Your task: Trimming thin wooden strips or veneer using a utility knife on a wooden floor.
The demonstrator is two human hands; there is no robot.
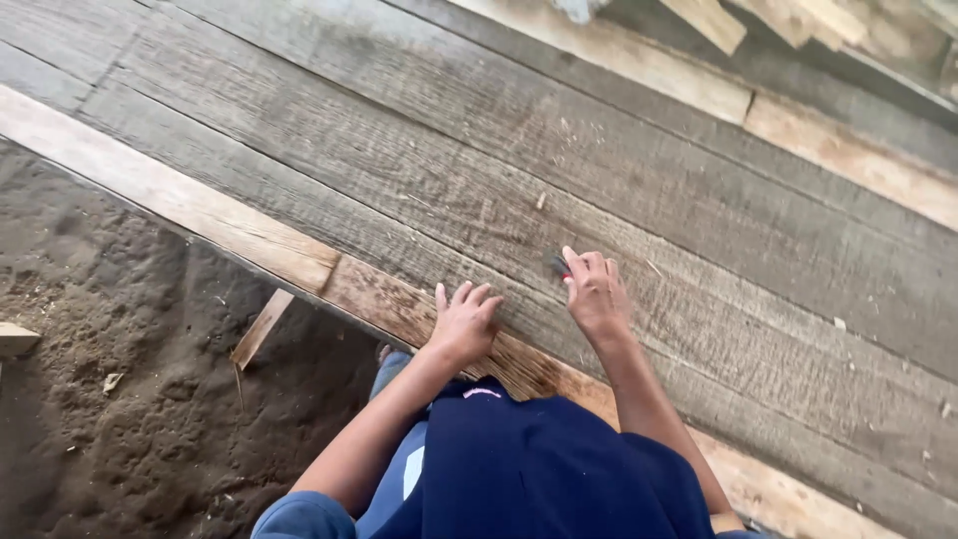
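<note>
My left hand [464,321] rests flat, fingers spread, on the near edge of a wide grey weathered plank [499,170]. My right hand [596,291] is curled around a small dark tool with a red part [560,266], pressing its tip against the plank surface just right of my left hand. Most of the tool is hidden inside my fist. A paler brown edge board [200,215] runs along the plank's near side under my left hand.
Dark sandy ground [120,399] lies at the left, with a loose wooden stick [261,327] under the board edge. Light wooden battens [848,155] run across the far right. My dark blue shirt [539,469] fills the bottom middle.
</note>
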